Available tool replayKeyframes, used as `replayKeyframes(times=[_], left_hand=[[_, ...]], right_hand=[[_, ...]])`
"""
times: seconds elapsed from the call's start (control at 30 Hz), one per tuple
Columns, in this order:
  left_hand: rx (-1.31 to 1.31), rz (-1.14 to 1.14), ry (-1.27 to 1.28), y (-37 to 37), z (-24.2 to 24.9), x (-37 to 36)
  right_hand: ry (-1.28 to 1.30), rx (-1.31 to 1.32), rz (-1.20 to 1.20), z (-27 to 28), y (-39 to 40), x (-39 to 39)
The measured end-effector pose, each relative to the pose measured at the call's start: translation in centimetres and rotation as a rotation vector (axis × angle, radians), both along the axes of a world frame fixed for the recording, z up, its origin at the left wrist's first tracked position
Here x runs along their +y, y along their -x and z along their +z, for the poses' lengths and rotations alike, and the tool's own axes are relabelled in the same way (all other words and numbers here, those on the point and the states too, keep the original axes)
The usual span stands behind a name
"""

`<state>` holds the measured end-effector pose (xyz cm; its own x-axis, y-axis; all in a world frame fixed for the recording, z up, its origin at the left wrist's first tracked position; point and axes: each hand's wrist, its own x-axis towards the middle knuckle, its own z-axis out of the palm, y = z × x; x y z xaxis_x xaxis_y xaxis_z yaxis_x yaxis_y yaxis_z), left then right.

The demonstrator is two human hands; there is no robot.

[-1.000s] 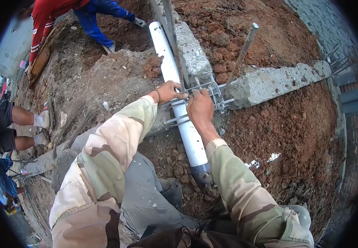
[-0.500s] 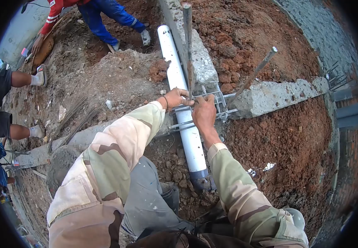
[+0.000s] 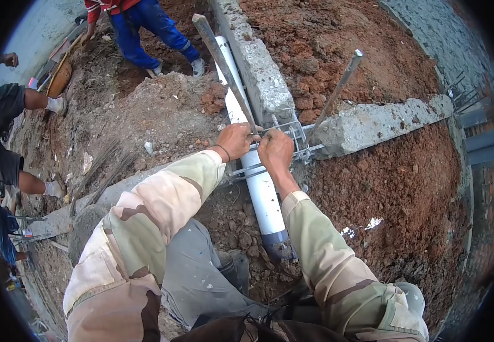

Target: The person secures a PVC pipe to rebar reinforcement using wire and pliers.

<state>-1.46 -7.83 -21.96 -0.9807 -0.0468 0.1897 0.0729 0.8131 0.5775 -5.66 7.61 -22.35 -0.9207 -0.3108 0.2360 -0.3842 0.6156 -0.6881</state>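
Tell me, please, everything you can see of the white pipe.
The white pipe is a long, straight tube, apparently plastic, dark-specked, with a grey band at its near end. It runs slantwise across the dirt, crossed by metal bars. A slanted rod and the left hand partly hide it; whether they touch it is unclear.

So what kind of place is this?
Looks like an outdoor construction site, probably at foundation stage: rough concrete beams lie in dug-up reddish soil, with exposed steel bars where they meet and a white pipe alongside.
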Motion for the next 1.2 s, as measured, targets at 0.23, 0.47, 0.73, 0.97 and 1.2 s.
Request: replayKeyframes(times=[0.23, 0.47, 0.73, 0.97, 1.2], left_hand=[[-0.137, 0.045, 0.067, -0.2, 1.0, 0.5], [-0.148, -0.101, 0.146, -0.3, 0.1, -0.6], [-0.006, -0.147, -0.021, 1.2, 0.2, -0.2], [-0.190, -0.109, -0.121, 0.9, 1.3, 0.1], [-0.219, -0.189, -0.145, 1.2, 0.4, -1.1]], right_hand=[[0.024, -0.207, -0.153, 1.8, -1.4, -0.7], [0.086, -0.303, -0.178, 1.0, -0.2, -0.1], [0.211, -0.154, -0.299, 0.5, -5.2, -2.3], [0.356, -0.250, -0.267, 0.9, -4.2, -1.0], [0.376, -0.642, -0.212, 1.6, -0.7, 0.9]])
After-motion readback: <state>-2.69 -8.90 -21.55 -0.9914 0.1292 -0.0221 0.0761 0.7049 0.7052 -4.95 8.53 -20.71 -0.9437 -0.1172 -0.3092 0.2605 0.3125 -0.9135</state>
